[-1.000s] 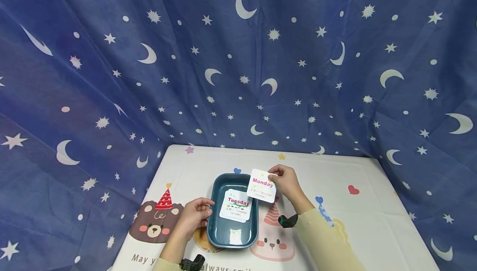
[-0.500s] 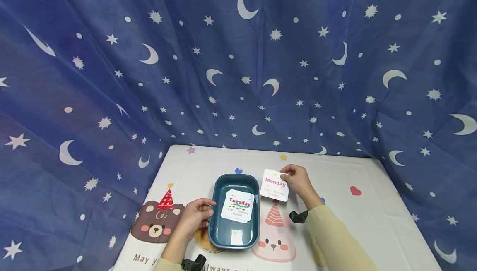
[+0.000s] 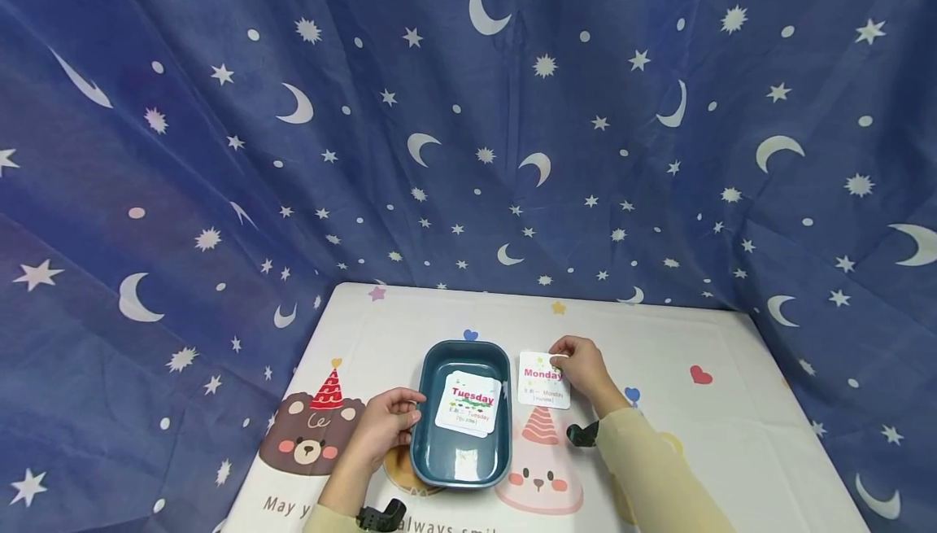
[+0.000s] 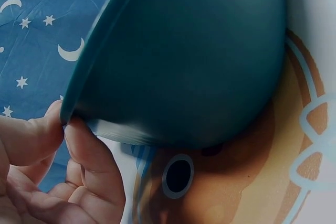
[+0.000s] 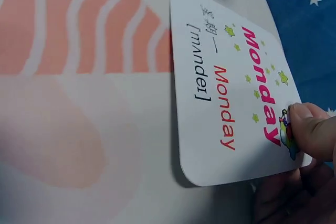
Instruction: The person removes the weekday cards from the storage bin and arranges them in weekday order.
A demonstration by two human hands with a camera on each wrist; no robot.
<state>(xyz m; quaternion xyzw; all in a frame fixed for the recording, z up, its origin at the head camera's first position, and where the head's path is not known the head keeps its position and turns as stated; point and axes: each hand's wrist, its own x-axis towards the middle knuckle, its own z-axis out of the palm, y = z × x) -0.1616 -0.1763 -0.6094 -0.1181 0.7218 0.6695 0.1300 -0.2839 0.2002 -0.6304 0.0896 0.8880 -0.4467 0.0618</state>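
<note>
In the head view a dark teal tray (image 3: pixel 468 476) stands on the table, and a small stack of white cards topped by the Tuesday card (image 3: pixel 468 403) lies inside it. My left hand (image 3: pixel 386 423) pinches the tray's left rim; the left wrist view shows thumb and finger meeting on the teal rim (image 4: pixel 79 87). To the right of the tray, my right hand (image 3: pixel 581 364) pinches the upper right corner of the Monday card (image 3: pixel 542 391), thumb on top. In the right wrist view the Monday card (image 5: pixel 226 103) is just above the tablecloth, its shadow beneath.
A white tablecloth (image 3: pixel 659 370) printed with bears, hearts and lettering covers the table. Behind it and to the sides hangs a dark blue curtain (image 3: pixel 468 150) with moons and stars. Each wrist wears a black camera, the right one (image 3: pixel 583 435) near the sleeve cuff.
My right hand has carried the Monday card rightward from over the tray's right edge and lowered it beside the tray. The left hand stays on the rim.
</note>
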